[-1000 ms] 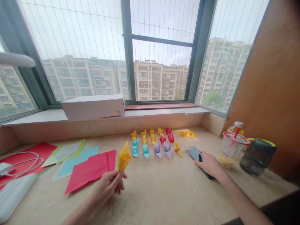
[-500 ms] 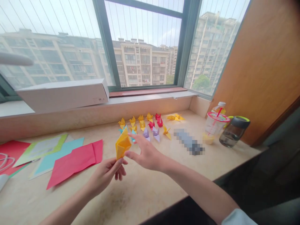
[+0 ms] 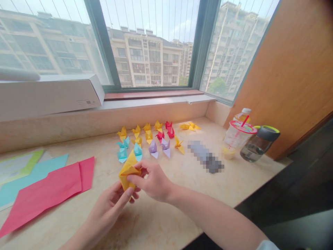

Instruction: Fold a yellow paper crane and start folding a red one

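Person's two hands at a stone window-ledge surface (image 3: 166, 215), head view. The left hand (image 3: 106, 212) and right hand (image 3: 154, 182) meet just in front of the rows of paper cranes (image 3: 148, 136). The left grip is closed beneath a folded yellow origami paper (image 3: 128, 172), and the right grip pinches its upper part between thumb and fingers. To the left lies a pink paper sheet (image 3: 44, 194) over a pale blue paper sheet (image 3: 49, 166). To the right stand a pixelated object (image 3: 205, 157), a plastic cup (image 3: 234, 137) with a pink lid and straw, and a water bottle (image 3: 256, 144). A white box (image 3: 47, 95) sits on the sill behind.
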`<state>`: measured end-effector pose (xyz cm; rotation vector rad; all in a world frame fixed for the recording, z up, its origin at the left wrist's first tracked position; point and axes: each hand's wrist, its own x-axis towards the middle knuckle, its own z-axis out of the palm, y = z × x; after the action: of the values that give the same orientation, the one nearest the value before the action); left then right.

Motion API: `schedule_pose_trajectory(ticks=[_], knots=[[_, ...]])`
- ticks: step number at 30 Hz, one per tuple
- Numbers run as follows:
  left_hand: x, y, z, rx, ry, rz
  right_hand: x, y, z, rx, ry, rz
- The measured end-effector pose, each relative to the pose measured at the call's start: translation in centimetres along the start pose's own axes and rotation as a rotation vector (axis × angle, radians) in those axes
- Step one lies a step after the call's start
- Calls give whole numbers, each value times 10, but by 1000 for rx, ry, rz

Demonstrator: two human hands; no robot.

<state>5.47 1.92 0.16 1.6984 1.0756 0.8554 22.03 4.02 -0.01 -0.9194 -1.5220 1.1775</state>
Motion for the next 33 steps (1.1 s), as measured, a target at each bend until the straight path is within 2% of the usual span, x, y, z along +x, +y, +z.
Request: schedule_pose_trajectory(ticks=[4, 9, 12, 15, 22, 24, 27, 33], knots=[[-7, 1, -2, 12, 45, -28, -5, 5, 7, -72, 30, -69], [-12, -5, -3, -40, 76, -150, -4, 11, 8, -86, 39, -91], [-14, -8, -3, -111, 79, -206, -3, 15, 8, -77, 14, -90], [-14, -10, -2, -168, 91, -237, -5, 17, 8, -134, -18, -151], [-14, -8, -8, -184, 113, -153, -2, 20, 0, -223, -110, -399], [-14, -8, -9, -186, 90, -135, 0, 21, 0, -234, -58, -388], [-15, -8, -8, -313, 73, -117, 1, 22, 3, -238, 1, -383], [-15, -10, -5, -522, 98, -127, -1, 22, -2, -287, -44, -403]])
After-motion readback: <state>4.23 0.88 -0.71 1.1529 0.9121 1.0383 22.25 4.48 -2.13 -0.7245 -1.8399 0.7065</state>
